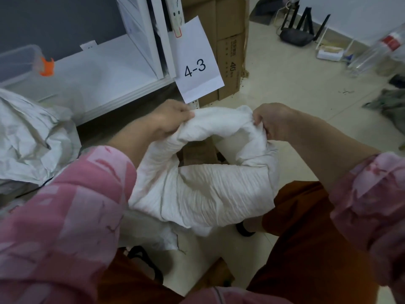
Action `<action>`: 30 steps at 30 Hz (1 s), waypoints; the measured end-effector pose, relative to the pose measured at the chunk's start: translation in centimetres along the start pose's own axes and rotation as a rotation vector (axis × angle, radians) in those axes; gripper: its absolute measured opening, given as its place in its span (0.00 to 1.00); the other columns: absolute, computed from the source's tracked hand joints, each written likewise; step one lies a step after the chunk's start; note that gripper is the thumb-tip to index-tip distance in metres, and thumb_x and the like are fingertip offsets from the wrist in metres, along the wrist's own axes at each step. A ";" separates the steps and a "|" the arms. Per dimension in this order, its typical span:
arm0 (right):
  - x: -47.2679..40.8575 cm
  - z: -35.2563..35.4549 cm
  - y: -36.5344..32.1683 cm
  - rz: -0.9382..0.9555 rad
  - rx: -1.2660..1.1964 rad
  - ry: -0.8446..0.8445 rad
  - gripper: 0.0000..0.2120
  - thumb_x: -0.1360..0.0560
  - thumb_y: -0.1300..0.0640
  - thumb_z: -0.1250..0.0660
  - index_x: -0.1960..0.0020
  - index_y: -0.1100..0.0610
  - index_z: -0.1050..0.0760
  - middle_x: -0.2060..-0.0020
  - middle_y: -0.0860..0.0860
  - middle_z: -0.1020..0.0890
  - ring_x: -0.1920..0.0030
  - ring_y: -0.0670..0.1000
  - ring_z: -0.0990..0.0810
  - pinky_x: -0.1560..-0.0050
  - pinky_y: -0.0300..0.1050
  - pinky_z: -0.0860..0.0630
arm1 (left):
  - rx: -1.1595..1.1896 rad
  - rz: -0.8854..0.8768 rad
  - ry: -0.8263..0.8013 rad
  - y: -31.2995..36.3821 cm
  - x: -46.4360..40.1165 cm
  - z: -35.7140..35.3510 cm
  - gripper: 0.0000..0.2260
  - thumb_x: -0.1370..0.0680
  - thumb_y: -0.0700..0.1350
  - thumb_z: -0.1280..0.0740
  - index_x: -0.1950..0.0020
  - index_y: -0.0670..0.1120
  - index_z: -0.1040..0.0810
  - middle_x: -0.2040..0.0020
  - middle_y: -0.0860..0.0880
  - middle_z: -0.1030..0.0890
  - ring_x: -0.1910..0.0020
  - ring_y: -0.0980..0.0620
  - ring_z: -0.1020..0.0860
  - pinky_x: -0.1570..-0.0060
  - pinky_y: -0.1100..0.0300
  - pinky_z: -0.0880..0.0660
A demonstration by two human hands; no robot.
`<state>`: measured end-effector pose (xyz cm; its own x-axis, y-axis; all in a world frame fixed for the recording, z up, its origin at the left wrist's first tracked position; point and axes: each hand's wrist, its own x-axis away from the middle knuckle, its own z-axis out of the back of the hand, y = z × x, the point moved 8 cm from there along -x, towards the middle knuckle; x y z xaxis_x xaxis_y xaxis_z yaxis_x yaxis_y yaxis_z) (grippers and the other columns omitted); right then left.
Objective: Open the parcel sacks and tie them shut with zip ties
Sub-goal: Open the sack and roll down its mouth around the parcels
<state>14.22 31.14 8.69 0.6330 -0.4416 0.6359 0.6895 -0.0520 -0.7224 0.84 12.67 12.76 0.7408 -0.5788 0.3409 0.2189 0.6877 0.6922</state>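
Note:
A white woven parcel sack (203, 194) is bunched up between my knees, its rolled rim held up in front of me. My left hand (171, 118) pinches the rim's left side. On the right side, my right hand (274, 121) grips the gathered cloth. The mouth gapes a little, and a brown cardboard parcel (197, 152) shows inside. No zip tie is visible.
Another crumpled white sack (32, 139) lies at the left beside a white shelf (105, 71) with a paper label "4-3" (197, 62). Cardboard boxes (230, 51) stand behind it. A black router (295, 36) and plastic bottles (377, 51) sit on the tiled floor at right.

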 end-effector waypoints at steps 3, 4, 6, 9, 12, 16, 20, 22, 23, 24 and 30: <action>0.0 -0.5 0.0 -0.004 0.017 -0.051 0.06 0.30 0.68 0.47 0.62 0.60 0.34 0.68 0.55 0.33 0.70 0.52 0.32 0.72 0.40 0.34 | -0.225 0.108 0.054 -1.0 -1.4 0.3 0.08 0.20 0.43 0.38 0.45 0.44 0.20 0.51 0.48 0.21 0.52 0.50 0.24 0.61 0.64 0.30; -0.2 -0.6 0.1 -0.013 0.040 -0.047 0.07 0.29 0.68 0.48 0.63 0.60 0.35 0.68 0.55 0.33 0.69 0.52 0.32 0.72 0.40 0.34 | -0.400 0.067 0.195 0.0 -1.4 0.8 0.08 0.21 0.44 0.37 0.44 0.46 0.22 0.49 0.49 0.21 0.50 0.48 0.23 0.58 0.61 0.29; -0.6 -0.4 0.3 -0.043 0.069 -0.039 0.09 0.27 0.68 0.49 0.64 0.61 0.35 0.67 0.55 0.33 0.69 0.52 0.33 0.72 0.40 0.34 | -0.543 -0.168 0.434 3.9 -0.1 0.2 0.14 0.23 0.51 0.35 0.38 0.50 0.25 0.43 0.51 0.21 0.45 0.48 0.22 0.50 0.55 0.26; -0.2 0.2 0.2 -0.030 0.021 -0.049 0.08 0.29 0.68 0.49 0.62 0.61 0.34 0.68 0.54 0.32 0.69 0.52 0.31 0.74 0.37 0.31 | -0.517 -0.393 0.267 6.2 1.2 -4.0 0.23 0.28 0.63 0.33 0.39 0.52 0.23 0.42 0.53 0.21 0.44 0.51 0.24 0.47 0.54 0.27; 0.2 0.4 0.6 0.013 -0.044 -0.091 0.10 0.29 0.69 0.50 0.67 0.58 0.38 0.76 0.52 0.33 0.78 0.48 0.32 0.80 0.32 0.34 | -0.483 -0.372 0.105 4.7 0.2 -5.9 0.11 0.22 0.54 0.36 0.54 0.48 0.21 0.60 0.51 0.22 0.58 0.50 0.24 0.60 0.57 0.31; 1.0 1.1 -0.7 0.164 0.346 0.053 0.04 0.27 0.61 0.38 0.59 0.61 0.30 0.62 0.55 0.28 0.65 0.50 0.28 0.67 0.42 0.31 | -0.301 -0.163 0.044 3.9 -2.4 -4.9 0.16 0.18 0.48 0.42 0.61 0.42 0.26 0.68 0.49 0.31 0.67 0.50 0.32 0.67 0.58 0.37; 4.5 -1.5 -4.7 0.562 0.671 0.299 0.15 0.27 0.51 0.32 0.46 0.58 0.29 0.54 0.53 0.24 0.54 0.53 0.24 0.58 0.43 0.27 | -0.422 -0.032 0.075 5.0 -4.9 -4.1 0.12 0.20 0.48 0.39 0.55 0.41 0.23 0.63 0.47 0.28 0.60 0.49 0.29 0.62 0.59 0.32; 5.4 -3.8 -5.0 0.665 0.892 0.343 0.09 0.24 0.55 0.35 0.48 0.60 0.27 0.54 0.56 0.22 0.56 0.54 0.24 0.63 0.41 0.33 | -0.454 -0.025 0.011 6.0 -5.5 -4.6 0.11 0.21 0.48 0.37 0.53 0.41 0.23 0.62 0.47 0.26 0.59 0.49 0.27 0.61 0.59 0.31; 5.1 -4.1 -4.7 0.664 0.948 0.360 0.07 0.23 0.60 0.37 0.47 0.62 0.26 0.53 0.57 0.22 0.55 0.56 0.24 0.61 0.41 0.35 | -0.468 -0.019 -0.022 6.2 -5.6 -4.8 0.11 0.21 0.49 0.37 0.52 0.41 0.23 0.58 0.46 0.24 0.57 0.48 0.26 0.59 0.59 0.29; 4.5 -3.7 -4.5 0.629 0.949 0.376 0.05 0.23 0.63 0.39 0.50 0.64 0.26 0.55 0.57 0.22 0.55 0.56 0.24 0.60 0.42 0.36 | -0.470 -0.011 -0.038 6.3 -5.6 -4.7 0.12 0.21 0.49 0.37 0.49 0.41 0.23 0.54 0.45 0.23 0.55 0.48 0.25 0.58 0.58 0.29; -0.6 0.0 -2.5 0.305 0.524 0.194 0.16 0.28 0.68 0.39 0.71 0.59 0.39 0.73 0.53 0.35 0.71 0.51 0.35 0.76 0.40 0.39 | -0.450 -0.251 0.039 7.1 -2.7 -4.3 0.27 0.33 0.61 0.26 0.39 0.50 0.28 0.47 0.53 0.28 0.50 0.53 0.28 0.52 0.58 0.29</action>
<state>12.15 31.54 10.14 0.7865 -0.5245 0.3261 0.6002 0.5251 -0.6033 3.14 20.97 13.99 0.6513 -0.7396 0.1694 0.6384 0.6548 0.4045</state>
